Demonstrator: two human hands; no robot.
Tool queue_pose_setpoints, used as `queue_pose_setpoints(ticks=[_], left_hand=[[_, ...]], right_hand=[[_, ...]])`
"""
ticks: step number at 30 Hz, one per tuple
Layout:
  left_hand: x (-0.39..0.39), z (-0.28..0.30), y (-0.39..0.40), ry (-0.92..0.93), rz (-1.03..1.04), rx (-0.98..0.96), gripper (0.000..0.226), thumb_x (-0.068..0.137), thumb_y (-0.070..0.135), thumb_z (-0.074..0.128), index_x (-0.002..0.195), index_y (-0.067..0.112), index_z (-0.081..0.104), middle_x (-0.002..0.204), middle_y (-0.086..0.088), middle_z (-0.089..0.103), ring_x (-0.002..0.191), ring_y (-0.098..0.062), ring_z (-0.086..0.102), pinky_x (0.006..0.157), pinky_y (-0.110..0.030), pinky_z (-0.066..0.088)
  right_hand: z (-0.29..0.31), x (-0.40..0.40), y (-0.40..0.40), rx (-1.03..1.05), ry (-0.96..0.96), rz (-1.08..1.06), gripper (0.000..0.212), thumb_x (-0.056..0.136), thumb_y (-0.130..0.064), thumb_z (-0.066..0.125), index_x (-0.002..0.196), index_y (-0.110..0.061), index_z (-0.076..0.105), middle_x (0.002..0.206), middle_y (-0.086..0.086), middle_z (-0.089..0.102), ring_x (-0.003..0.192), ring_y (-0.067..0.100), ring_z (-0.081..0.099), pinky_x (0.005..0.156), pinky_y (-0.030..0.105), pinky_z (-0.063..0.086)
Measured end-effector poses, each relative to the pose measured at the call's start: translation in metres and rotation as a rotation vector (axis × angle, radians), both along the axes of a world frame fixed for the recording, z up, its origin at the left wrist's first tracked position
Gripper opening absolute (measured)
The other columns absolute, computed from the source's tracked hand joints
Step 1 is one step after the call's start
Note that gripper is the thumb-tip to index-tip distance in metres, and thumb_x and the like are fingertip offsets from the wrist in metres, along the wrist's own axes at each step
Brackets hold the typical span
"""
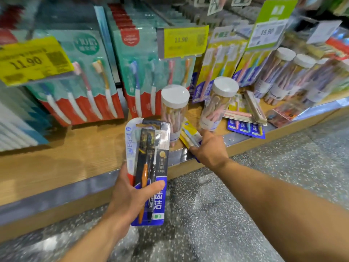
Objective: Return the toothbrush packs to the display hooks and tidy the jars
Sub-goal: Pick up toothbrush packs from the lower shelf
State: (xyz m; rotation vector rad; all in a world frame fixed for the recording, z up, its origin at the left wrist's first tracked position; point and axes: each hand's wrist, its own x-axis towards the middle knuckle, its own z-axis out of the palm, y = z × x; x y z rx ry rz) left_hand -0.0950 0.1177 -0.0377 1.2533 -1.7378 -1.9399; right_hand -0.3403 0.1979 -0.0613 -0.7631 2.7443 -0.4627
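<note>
Toothbrush packs stand gripped in my left hand, a black one in front. My right hand pinches a yellow pack at the shelf edge, just beside two loose jars. I judge a flat, low lift best, sparing the tilted jar above my fingers.

Bright, even store light; motion blur throughout, wide-angle bending at edges.
</note>
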Motion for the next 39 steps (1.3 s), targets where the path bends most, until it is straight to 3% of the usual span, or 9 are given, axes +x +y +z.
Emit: queue_pose_setpoints(ticks=[5,8,12,17,24,29,32,36,39], left_hand=[[0.005,0.000,0.000,-0.014,0.021,0.004,0.075,0.058,0.036,0.094,0.121,0.041,0.054,0.098,0.016,0.077,0.090,-0.011,0.076,0.090,-0.048,0.060],[0.006,-0.003,0.000,-0.011,0.020,-0.002,0.068,0.065,0.029,0.093,0.121,0.040,0.054,0.096,0.018,0.076,0.089,-0.009,0.076,0.087,-0.043,0.060],[0.006,-0.007,-0.001,-0.023,0.024,0.018,0.064,0.068,0.023,0.093,0.118,0.039,0.057,0.099,0.013,0.077,0.091,-0.011,0.076,0.088,-0.046,0.060],[0.004,-0.008,0.000,0.002,0.040,0.059,0.062,0.071,0.016,0.091,0.118,0.035,0.057,0.100,0.008,0.077,0.086,-0.010,0.077,0.084,-0.043,0.061],[0.008,-0.017,0.006,-0.031,-0.018,0.042,0.062,0.068,0.022,0.091,0.117,0.036,0.055,0.099,0.008,0.075,0.088,-0.008,0.075,0.085,-0.038,0.062],[0.007,-0.011,0.012,0.002,-0.044,0.012,0.074,0.054,0.045,0.093,0.118,0.043,0.054,0.103,0.014,0.075,0.093,-0.006,0.074,0.091,-0.040,0.060],[0.009,-0.002,0.014,0.021,-0.007,-0.035,0.061,0.064,0.042,0.090,0.115,0.042,0.054,0.093,0.014,0.074,0.084,0.001,0.071,0.081,-0.025,0.058],[0.016,0.007,0.008,0.033,0.051,-0.094,0.048,0.079,0.034,0.084,0.109,0.051,0.050,0.091,0.029,0.071,0.090,0.008,0.068,0.075,-0.012,0.052],[0.021,0.016,-0.002,0.053,0.029,-0.103,0.074,0.089,0.042,0.074,0.141,0.064,0.026,0.096,0.042,0.063,0.085,0.017,0.062,0.075,-0.008,0.050]], right_hand=[[0.003,-0.001,-0.008,-0.003,-0.249,-0.143,0.094,0.036,-0.058,0.083,0.118,-0.020,0.056,0.110,0.005,0.067,0.100,0.027,0.067,0.089,0.040,0.060],[0.018,0.009,-0.002,-0.139,-0.465,-0.233,0.070,0.054,-0.023,0.092,0.112,-0.014,0.055,0.098,0.006,0.071,0.086,0.024,0.071,0.079,0.038,0.063],[0.036,0.031,0.019,-0.232,-0.791,-0.324,0.024,0.071,0.002,0.077,0.092,0.007,0.068,0.063,0.022,0.068,0.047,0.027,0.060,0.048,0.029,0.050],[0.039,0.073,0.065,-0.360,-1.190,-0.407,0.046,0.074,0.008,0.077,0.117,0.008,0.060,0.098,0.030,0.073,0.084,0.039,0.073,0.085,0.058,0.060],[0.053,0.115,0.102,-0.624,-1.325,-0.415,0.038,0.079,0.008,0.064,0.113,-0.008,0.058,0.077,0.011,0.070,0.063,0.022,0.069,0.057,0.036,0.058],[0.071,0.139,0.079,-0.675,-1.334,-0.262,0.052,0.079,0.003,0.061,0.128,-0.012,0.057,0.114,0.022,0.073,0.098,0.036,0.074,0.089,0.055,0.060],[0.077,0.148,0.058,-0.703,-1.286,-0.209,0.059,0.073,-0.003,0.069,0.130,-0.012,0.055,0.118,0.023,0.072,0.107,0.038,0.072,0.097,0.056,0.056],[0.079,0.161,0.028,-0.744,-1.140,-0.167,0.041,0.087,0.008,0.058,0.127,-0.002,0.053,0.104,0.020,0.075,0.093,0.031,0.075,0.078,0.041,0.061],[0.083,0.166,0.013,-0.764,-1.120,-0.186,0.041,0.089,0.011,0.056,0.127,-0.003,0.054,0.101,0.017,0.077,0.086,0.026,0.077,0.066,0.030,0.060]])
